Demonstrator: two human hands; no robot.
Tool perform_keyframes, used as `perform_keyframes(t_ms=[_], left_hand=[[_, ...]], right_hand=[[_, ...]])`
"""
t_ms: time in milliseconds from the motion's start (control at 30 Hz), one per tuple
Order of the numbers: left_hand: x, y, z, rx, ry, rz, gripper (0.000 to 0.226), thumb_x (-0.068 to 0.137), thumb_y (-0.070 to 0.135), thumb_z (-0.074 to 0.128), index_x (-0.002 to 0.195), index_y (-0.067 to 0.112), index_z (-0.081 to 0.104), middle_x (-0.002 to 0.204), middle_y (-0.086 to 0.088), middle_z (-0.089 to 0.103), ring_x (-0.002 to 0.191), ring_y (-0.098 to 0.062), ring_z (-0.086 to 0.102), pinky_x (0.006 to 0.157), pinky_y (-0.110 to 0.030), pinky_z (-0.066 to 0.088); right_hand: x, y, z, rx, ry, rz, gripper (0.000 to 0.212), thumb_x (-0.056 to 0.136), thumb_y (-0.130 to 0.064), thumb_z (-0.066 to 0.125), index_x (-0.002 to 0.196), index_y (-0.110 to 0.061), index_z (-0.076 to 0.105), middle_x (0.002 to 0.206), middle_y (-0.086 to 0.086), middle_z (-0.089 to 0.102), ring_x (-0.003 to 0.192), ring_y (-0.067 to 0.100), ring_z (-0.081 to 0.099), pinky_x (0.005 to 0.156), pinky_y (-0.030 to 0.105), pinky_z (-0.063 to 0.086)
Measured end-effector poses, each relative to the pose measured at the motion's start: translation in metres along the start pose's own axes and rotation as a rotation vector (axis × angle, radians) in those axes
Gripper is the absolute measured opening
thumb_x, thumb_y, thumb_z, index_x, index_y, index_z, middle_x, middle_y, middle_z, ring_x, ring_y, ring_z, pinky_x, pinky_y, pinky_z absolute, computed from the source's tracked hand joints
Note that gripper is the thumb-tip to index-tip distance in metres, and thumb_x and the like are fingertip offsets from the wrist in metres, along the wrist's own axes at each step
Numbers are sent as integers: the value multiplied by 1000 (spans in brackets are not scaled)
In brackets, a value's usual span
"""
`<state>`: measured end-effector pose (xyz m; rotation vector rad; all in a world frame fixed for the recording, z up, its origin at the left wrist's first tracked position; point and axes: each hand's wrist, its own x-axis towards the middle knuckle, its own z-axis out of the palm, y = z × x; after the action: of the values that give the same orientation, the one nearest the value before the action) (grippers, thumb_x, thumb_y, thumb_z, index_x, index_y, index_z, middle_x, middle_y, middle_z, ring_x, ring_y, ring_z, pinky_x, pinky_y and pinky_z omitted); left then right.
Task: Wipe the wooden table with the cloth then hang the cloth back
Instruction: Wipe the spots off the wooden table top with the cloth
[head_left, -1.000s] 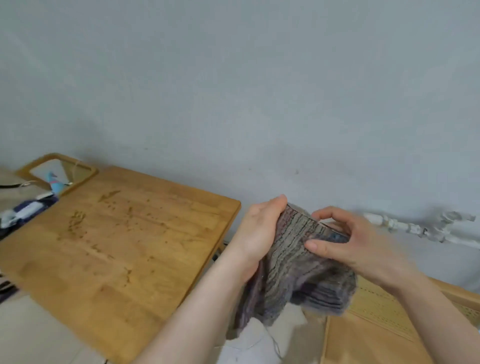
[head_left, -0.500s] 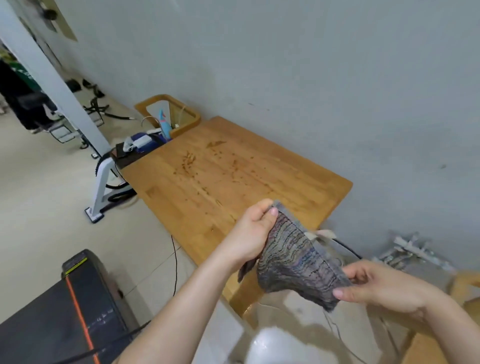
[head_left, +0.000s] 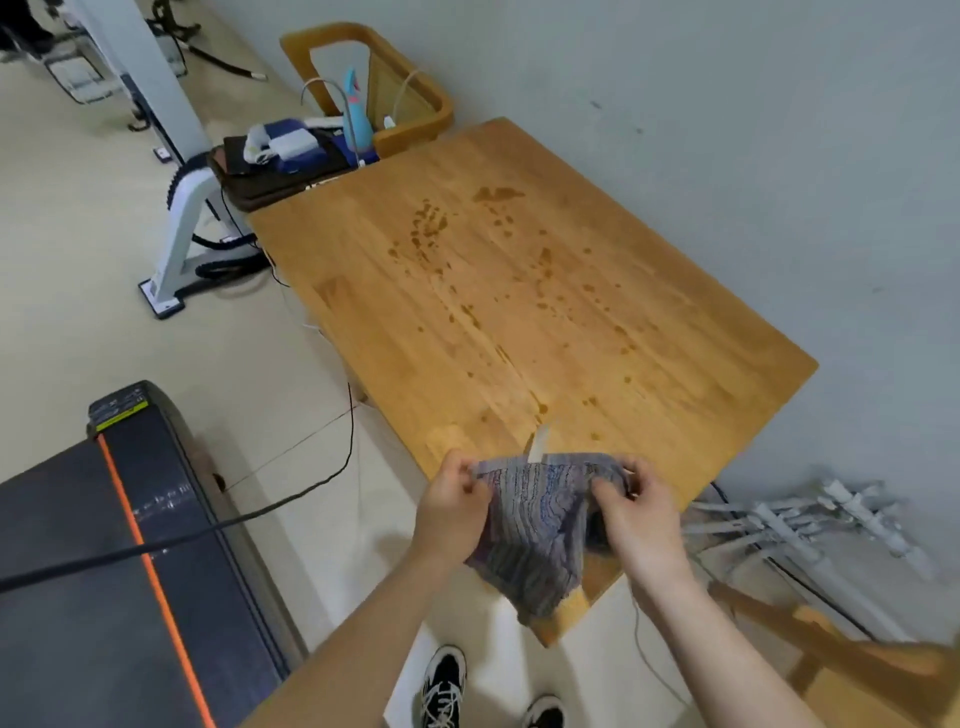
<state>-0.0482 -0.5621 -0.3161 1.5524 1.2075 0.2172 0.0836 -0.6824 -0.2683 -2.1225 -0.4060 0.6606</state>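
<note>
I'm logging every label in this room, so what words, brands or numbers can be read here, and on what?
None can be read.
Treadmill: a yellow-and-black sticker at its top corner, too small and blurred.
Cloth: a white tag at its top edge, nothing legible.
Wooden table: only stains, no text.

One wooden worktop (head_left: 545, 291), one cloth (head_left: 535, 530), two hands: left (head_left: 452, 506), right (head_left: 636, 514); two shoes (head_left: 441, 686).

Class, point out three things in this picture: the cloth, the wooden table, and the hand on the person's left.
cloth (head_left: 535, 525), head view, striped middle of the fabric.
wooden table (head_left: 649, 291), head view, bare top near the wall.
left hand (head_left: 449, 506), head view, back of the hand.
</note>
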Motion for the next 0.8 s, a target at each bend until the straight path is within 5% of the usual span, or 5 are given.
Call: perform_keyframes(t_ms=[100,233,433,533,800], left_hand=[[4,-21,10,129,43,26,13,88,14,53,95,25,49,88,12,57,80,-10,57,63,-21,40],[19,-35,9,39,155,38,7,86,27,60,87,28,53,86,11,58,79,-7,57,65,-21,41],[58,-50,4,-166,500,-50,36,86,36,60,119,24,49,109,5,47,97,-10,51,83,-27,46],[96,-52,-8,-375,466,-208,54,94,48,45,140,25,31,129,-1,45,111,-17,51,97,-38,46],[139,-46,-18,-418,516,-271,51,92,48,34,135,19,35,121,-3,56,106,-24,55,96,-45,45]], right_hand=[[6,25,31,-831,17,-357,55,85,-26,64,137,-20,49,137,13,49,130,34,43,101,51,38],[7,60,64,-1064,-243,-584,55,95,-47,46,148,-37,35,159,9,29,147,30,22,111,57,21],[30,76,82,-1104,-401,-791,50,101,-53,28,150,-46,25,162,1,19,150,28,10,115,57,18],[55,60,105,-1047,-390,-864,50,102,-46,28,151,-38,29,160,3,25,150,26,13,116,52,19],[96,31,144,-883,-353,-863,54,94,-28,34,146,-20,45,155,5,37,145,23,28,119,43,22]])
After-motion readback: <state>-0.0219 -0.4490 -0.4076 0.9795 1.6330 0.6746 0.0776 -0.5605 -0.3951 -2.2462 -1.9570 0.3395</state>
